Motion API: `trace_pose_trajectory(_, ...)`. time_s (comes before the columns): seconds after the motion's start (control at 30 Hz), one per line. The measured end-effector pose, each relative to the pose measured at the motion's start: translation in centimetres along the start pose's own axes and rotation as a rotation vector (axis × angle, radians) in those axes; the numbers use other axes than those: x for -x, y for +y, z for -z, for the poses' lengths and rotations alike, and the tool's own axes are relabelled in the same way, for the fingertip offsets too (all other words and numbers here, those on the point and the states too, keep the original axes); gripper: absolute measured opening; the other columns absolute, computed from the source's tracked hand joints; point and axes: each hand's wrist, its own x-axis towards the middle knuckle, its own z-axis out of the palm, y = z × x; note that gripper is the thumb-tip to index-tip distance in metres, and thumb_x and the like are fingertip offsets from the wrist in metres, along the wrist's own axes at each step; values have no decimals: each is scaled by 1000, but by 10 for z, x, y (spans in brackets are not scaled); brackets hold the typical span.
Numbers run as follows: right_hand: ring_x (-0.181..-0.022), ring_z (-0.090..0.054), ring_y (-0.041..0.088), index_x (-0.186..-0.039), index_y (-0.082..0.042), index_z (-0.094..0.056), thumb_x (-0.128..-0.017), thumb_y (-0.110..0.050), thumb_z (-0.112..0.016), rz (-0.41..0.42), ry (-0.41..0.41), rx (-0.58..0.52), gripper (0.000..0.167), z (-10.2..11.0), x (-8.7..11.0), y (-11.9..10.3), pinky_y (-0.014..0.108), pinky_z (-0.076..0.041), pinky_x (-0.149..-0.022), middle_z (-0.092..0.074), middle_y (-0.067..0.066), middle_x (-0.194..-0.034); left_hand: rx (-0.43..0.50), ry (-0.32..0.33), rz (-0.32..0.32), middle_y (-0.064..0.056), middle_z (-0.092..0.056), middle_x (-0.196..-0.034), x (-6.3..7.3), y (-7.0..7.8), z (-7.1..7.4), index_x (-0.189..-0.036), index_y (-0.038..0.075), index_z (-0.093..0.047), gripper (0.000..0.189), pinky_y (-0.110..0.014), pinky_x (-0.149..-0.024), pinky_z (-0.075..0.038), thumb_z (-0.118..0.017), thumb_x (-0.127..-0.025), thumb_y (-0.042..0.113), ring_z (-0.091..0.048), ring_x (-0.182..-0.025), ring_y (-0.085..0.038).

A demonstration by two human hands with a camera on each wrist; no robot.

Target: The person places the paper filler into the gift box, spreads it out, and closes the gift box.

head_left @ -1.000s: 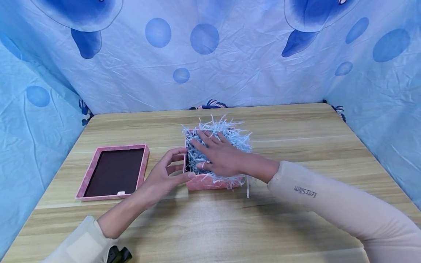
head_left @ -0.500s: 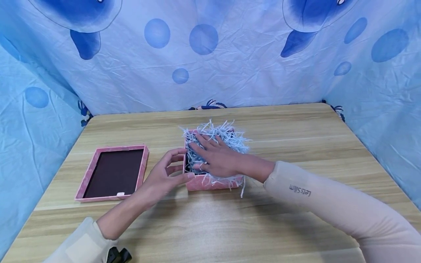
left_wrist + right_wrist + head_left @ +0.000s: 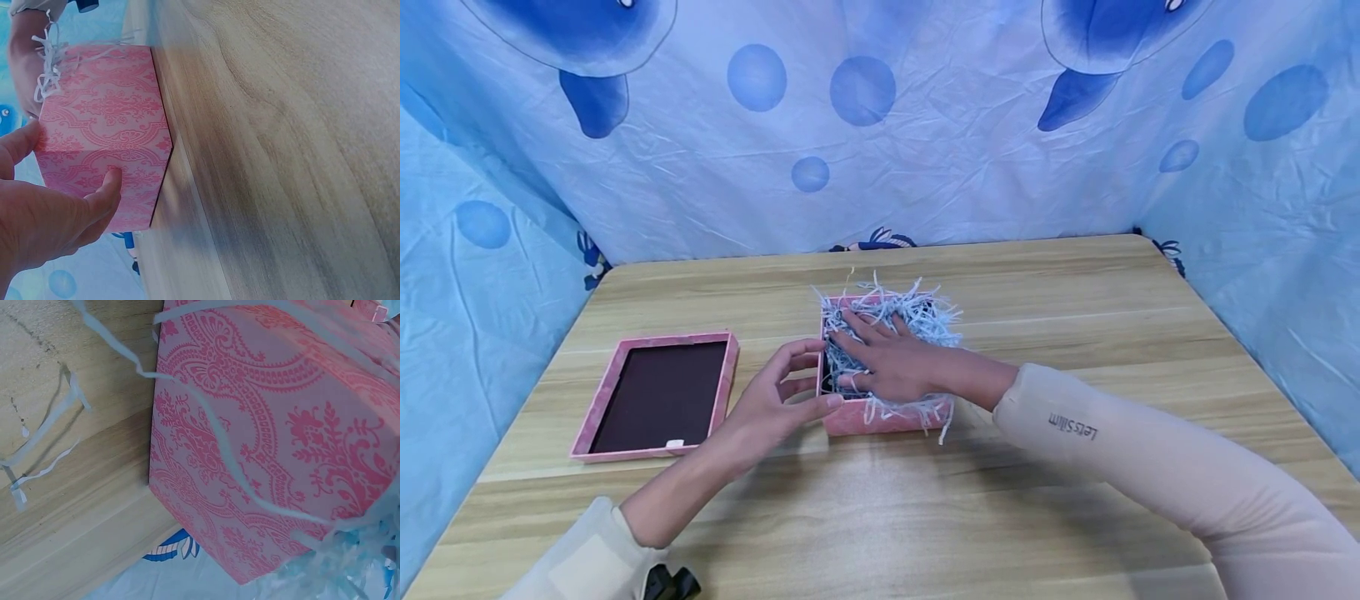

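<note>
A pink patterned box point(image 3: 880, 419), filled with pale blue shredded paper point(image 3: 936, 321), sits at the middle of the table. My right hand point(image 3: 891, 362) lies spread, palm down, on the paper inside the rim. At the box's near left corner is my left hand point(image 3: 775, 392), its thumb by the corner and its loosely bent fingers against the left side. The left wrist view shows the thumb point(image 3: 25, 140) at the box's edge. In the right wrist view, paper strands hang down the patterned wall point(image 3: 250, 425); the right hand is out of that view.
The pink lid point(image 3: 730, 375), dark inside with a small white tag point(image 3: 675, 443), lies upturned to the left on the wooden table point(image 3: 1075, 300). Loose paper strips point(image 3: 47, 425) show beside the box in the right wrist view. A blue patterned curtain point(image 3: 962, 167) surrounds the table.
My right hand has slid slightly left over the paper, and the heap looks lower and narrower at its right side. The left hand has stayed at the box's corner.
</note>
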Motion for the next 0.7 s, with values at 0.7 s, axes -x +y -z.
trace_pose_trajectory(0.7, -146, 13, 22, -155, -27, 1, -100, -56, -28, -31, -93, -67, 69, -4, -9, 4, 55, 7, -114, 14, 0, -160, 21, 14, 6, -5, -40, -142, 0, 1, -2, -144, 26, -36, 73, -43, -98, -47, -76, -83, 34, -45, -130, -30)
